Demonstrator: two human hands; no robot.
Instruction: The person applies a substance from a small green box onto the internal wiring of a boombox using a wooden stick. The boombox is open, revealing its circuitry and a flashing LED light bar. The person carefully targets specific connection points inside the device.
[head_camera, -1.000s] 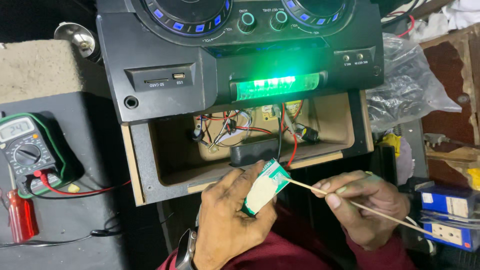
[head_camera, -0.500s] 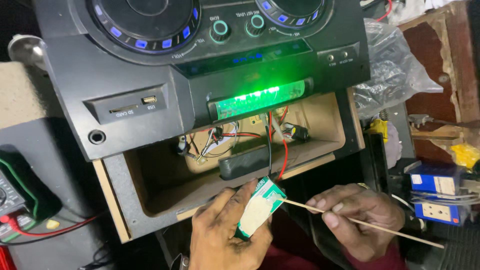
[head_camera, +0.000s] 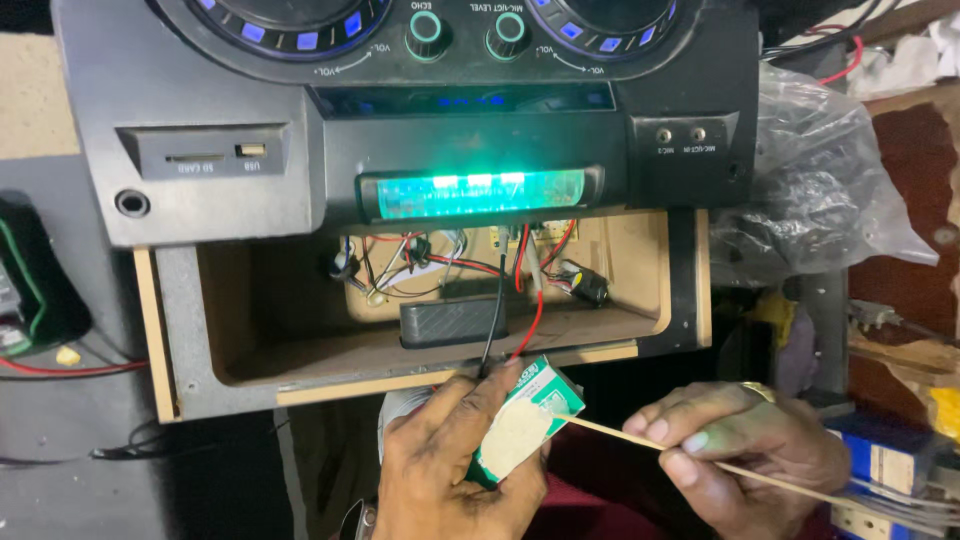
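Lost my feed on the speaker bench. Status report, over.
Left hand grips small green-and-white packet. Right hand pinches thin wooden stick, tip at packet. Red and black wires hang from the open speaker cavity just above.

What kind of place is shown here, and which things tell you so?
Probably an electronics repair bench. An audio unit lies opened with bare wiring showing, meter leads run beside it, and the hands work with a small green-and-white container and thin stick.

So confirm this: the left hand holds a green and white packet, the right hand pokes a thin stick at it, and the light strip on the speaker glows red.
Wrong in one respect: the light strip glows green, not red, as the head view shows. The rest stands: the left hand holds the green and white packet, and the right hand holds the thin stick with its tip at the packet.
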